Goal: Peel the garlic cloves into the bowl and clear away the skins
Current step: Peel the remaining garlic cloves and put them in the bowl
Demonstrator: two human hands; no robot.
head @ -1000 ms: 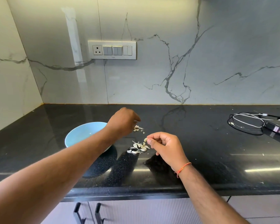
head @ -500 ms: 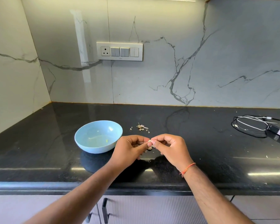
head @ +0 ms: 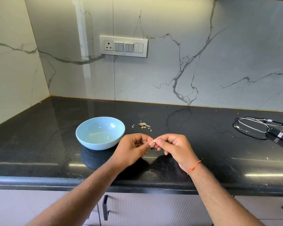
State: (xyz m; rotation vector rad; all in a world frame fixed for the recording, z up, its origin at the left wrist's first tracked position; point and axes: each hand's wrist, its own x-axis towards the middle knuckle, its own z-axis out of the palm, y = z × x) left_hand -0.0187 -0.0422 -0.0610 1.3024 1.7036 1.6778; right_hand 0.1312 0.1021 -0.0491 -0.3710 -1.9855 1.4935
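A small pale garlic clove (head: 153, 141) is pinched between the fingertips of my left hand (head: 133, 148) and my right hand (head: 173, 146), both held together just above the black countertop (head: 39, 144). A light blue bowl (head: 100, 132) stands to the left of my hands, with one tiny yellowish bit inside. A little heap of papery garlic skins (head: 143, 125) lies on the counter behind my hands. More skins under my hands are mostly hidden; a few flecks (head: 155, 150) show.
A coiled white cable (head: 250, 126) and a black adapter (head: 281, 136) lie at the far right of the counter. A switch panel (head: 123, 46) is on the marble back wall. Cabinet handles (head: 105, 207) sit below the counter's front edge.
My left hand came back from the far skin heap and joined my right hand on the clove. The view shifted so the bowl now shows fully.
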